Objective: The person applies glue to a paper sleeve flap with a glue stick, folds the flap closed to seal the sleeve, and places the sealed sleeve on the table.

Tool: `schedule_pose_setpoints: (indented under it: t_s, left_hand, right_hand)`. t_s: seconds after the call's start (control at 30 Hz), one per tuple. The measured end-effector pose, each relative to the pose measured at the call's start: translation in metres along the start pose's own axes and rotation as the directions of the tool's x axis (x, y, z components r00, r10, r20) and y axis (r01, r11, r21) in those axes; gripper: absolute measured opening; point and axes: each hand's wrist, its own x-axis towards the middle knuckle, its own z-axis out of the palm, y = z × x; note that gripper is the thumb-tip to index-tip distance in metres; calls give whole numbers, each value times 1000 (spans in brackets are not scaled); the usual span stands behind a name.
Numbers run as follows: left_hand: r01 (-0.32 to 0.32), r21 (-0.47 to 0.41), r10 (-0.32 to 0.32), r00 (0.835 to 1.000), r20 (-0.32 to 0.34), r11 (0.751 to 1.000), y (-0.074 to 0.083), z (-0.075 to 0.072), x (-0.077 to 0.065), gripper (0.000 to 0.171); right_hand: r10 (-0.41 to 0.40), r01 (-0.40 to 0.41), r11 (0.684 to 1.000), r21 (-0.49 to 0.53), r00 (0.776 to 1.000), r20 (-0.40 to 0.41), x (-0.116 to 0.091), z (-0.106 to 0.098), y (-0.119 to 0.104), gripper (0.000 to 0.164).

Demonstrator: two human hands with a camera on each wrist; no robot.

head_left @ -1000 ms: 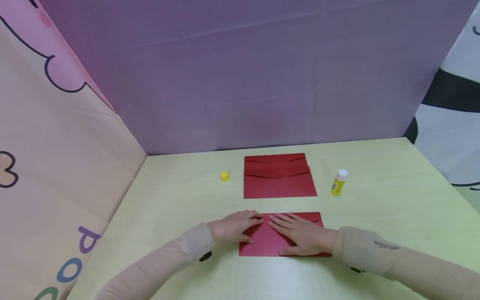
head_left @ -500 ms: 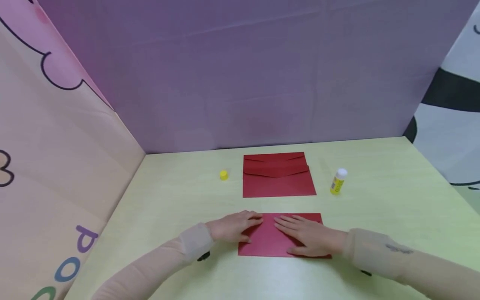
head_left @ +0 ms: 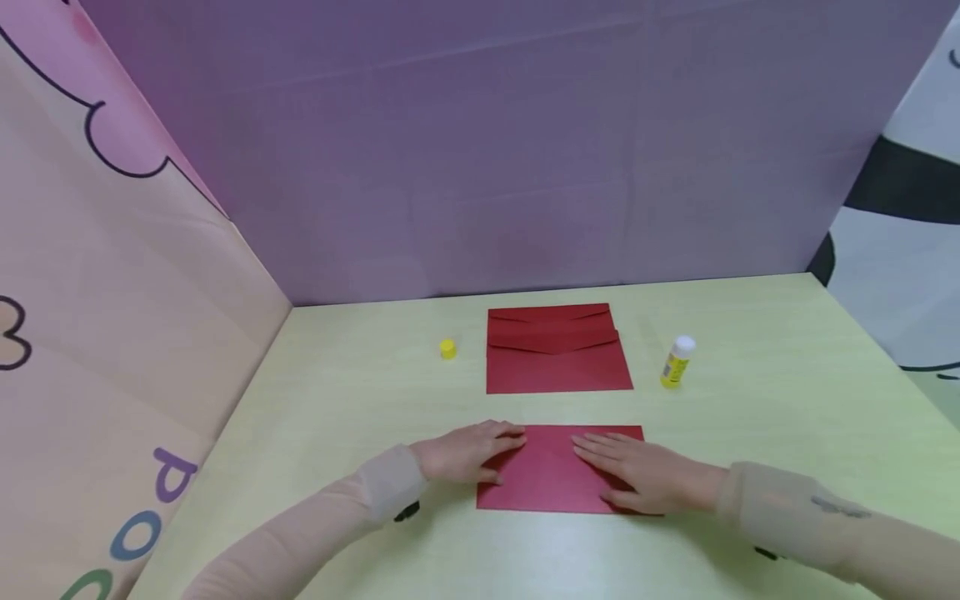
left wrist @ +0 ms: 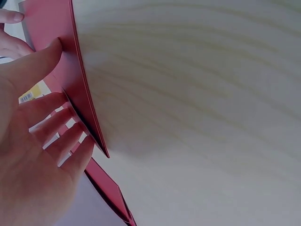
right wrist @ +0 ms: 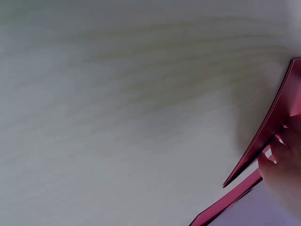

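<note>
A red envelope [head_left: 540, 479] lies flat on the table in front of the person. At its left end the left hand [head_left: 468, 454] rests, its fingertips and thumb touching the paper; the left wrist view shows those fingers [left wrist: 54, 125] stretched out along the edge. The right hand [head_left: 637, 471] lies with extended fingers on the right part of the same envelope, covering some of it. Only part of the right hand [right wrist: 284, 165] shows at the border of the right wrist view. Behind lie red envelopes [head_left: 558, 371] that overlap, their flaps visible.
A yellow and white glue stick [head_left: 677, 362] stands to the right of the back envelopes. Left of them sits a small yellow cap [head_left: 447, 349]. A purple backdrop [head_left: 487, 167] rises behind the table [head_left: 360, 375], and a printed panel [head_left: 112, 275] borders the left side.
The right hand has slid to the right across the front envelope, uncovering more of its middle. The left hand has stayed at the left end.
</note>
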Motion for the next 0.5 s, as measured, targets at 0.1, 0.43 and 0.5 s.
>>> schedule_pose_setpoints:
  t_s: [0.1,0.43,0.5]
  left_hand:
    - [9,-5,-9,1000,6,1000,0,0,-1,62]
    - [15,-9,-14,1000,7,1000,-1,2,0,62]
    - [12,-6,-12,1000,6,1000,-1,2,0,61]
  right_hand:
    - [28,-28,1000,8,1000,9,-6,-3,2,60]
    - [37,-38,999,-18,999,-26,-17,-8,6,58]
    - [18,-19,1000,-20,999,-45,-18,-8,5,58]
